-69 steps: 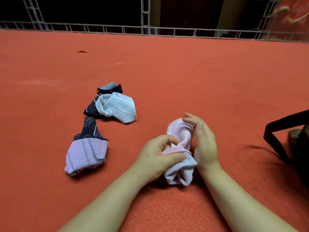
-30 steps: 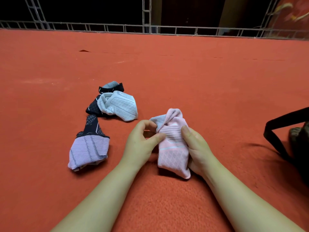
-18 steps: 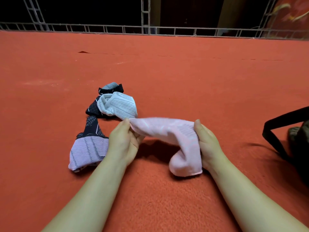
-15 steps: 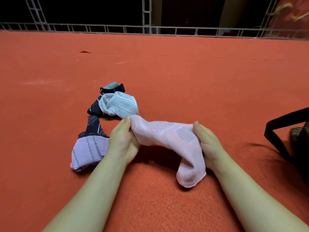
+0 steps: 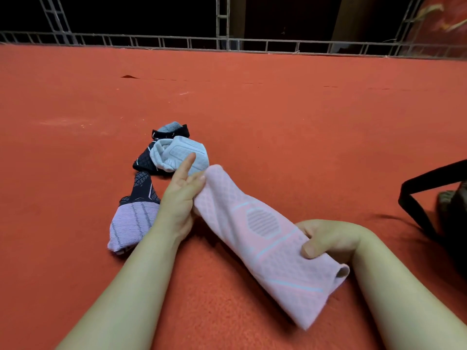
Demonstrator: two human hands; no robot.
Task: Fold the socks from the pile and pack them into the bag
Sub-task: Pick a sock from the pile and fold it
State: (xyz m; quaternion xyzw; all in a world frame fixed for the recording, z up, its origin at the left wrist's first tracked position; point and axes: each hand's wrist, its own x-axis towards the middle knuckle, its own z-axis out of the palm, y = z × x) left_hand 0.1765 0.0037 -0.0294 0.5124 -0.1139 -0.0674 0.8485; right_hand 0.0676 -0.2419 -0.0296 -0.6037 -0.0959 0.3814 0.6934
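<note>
A person's two bare hands stretch a pale pink knitted sock [image 5: 265, 238] with light blue stripes and a grey oval patch over a red-orange carpeted floor [image 5: 278, 122]. The left hand [image 5: 180, 200] pinches the sock's far end between thumb and the near fingers [image 5: 199, 179], while its index finger points straight up and away. The right hand [image 5: 326, 239] grips the sock nearer its open cuff, thumb curled over the top of the fabric and the other fingers hidden beneath it. The sock runs diagonally from the centre of the scene toward the near right, its cuff end hanging past the right hand.

To the left of the hands lies the rest of the pile. A lilac striped sock [image 5: 129, 223] with a dark navy patterned upper part rests just beside the left wrist. Farther off, a light grey-blue crumpled sock [image 5: 182, 154] sits on top of a black sock with a white grid pattern [image 5: 142, 160], and another dark sock with a grey toe [image 5: 170, 130] lies just beyond them.

At the right edge, a dark bag with a black strap handle [image 5: 424, 195] stands on the floor, well apart from the pile; only part of it shows. A grey metal truss frame [image 5: 227, 44] lines the far edge of the carpet.
</note>
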